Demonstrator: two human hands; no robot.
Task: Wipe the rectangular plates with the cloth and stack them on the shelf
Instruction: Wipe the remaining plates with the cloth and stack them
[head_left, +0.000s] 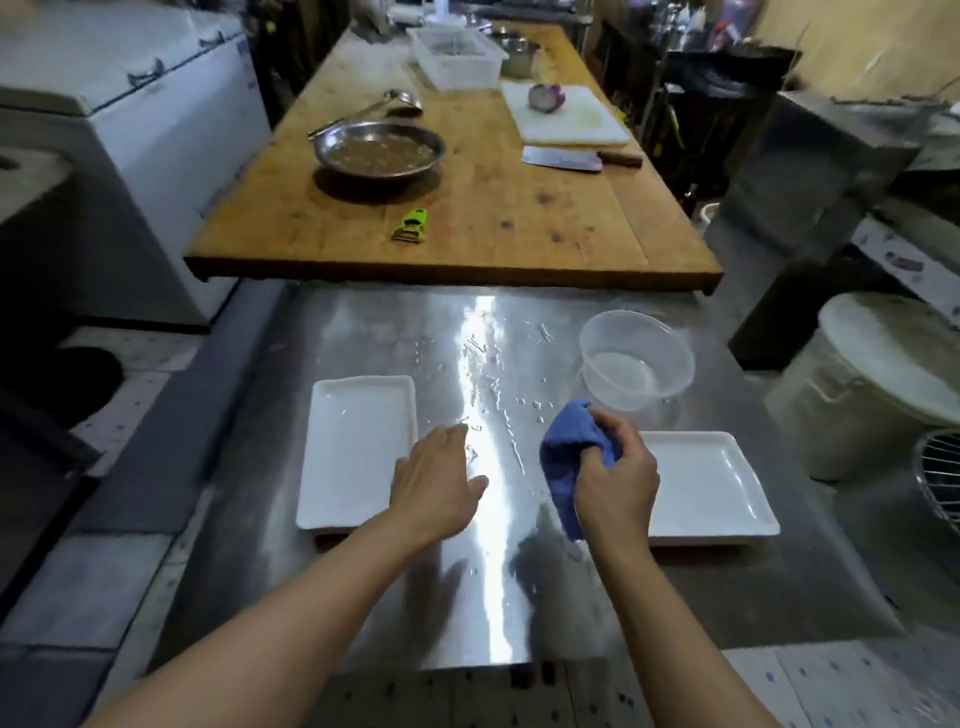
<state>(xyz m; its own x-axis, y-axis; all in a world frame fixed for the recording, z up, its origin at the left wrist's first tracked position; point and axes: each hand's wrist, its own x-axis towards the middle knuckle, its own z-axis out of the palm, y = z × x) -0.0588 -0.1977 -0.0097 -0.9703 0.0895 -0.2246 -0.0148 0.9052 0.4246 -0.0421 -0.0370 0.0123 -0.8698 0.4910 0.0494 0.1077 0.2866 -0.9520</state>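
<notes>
Right hand (615, 480) grasps bunched cloth (571, 457) ready for wiping, left hand (439, 480) fingers released, reaching beside left plate (358, 447), right plate (711, 480) waiting unwiped.

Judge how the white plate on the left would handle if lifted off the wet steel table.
The left plate looks glazed and rigid, so probably stiff and breakable if dropped. Droplets on the steel table suggest it may be slippery. Its low rim likely offers little grip, so sliding it to the edge may help.
</notes>
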